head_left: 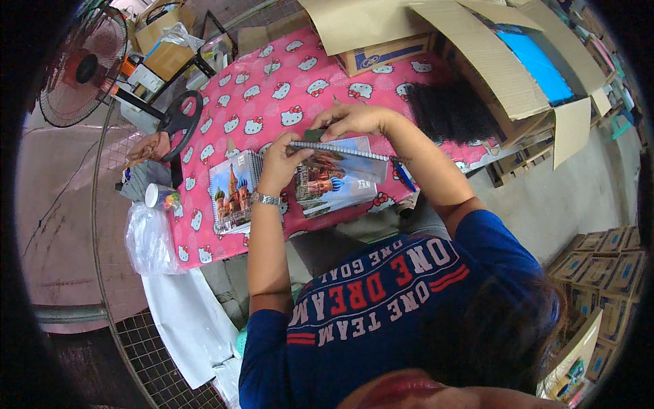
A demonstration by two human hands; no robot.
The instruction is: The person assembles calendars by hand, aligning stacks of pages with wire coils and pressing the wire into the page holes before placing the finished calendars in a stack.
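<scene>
While the left hand point(277, 165) clamps a spiral notebook point(351, 162), the right hand point(355, 120) apparently pinches a dark green piece point(311, 135), binding-edge handling requiring steadiness.

Tablecloth point(225, 102): pink, repeated white cat faces with red bows. Left notebook stack point(234, 194): blue sky, printed red-brown building, green and gold domes. Right notebook stack point(330, 185): blue-and-white striped dome. Shirt point(409, 317): navy, white and red lettering, red stripes. Watch point(266, 198): silver. Bristly heap point(449, 112): black. Carton point(386, 56): brown, blue band. Sheet point(535, 65) inside open box point(484, 58): bright blue. Pen point(404, 175): blue.
</scene>
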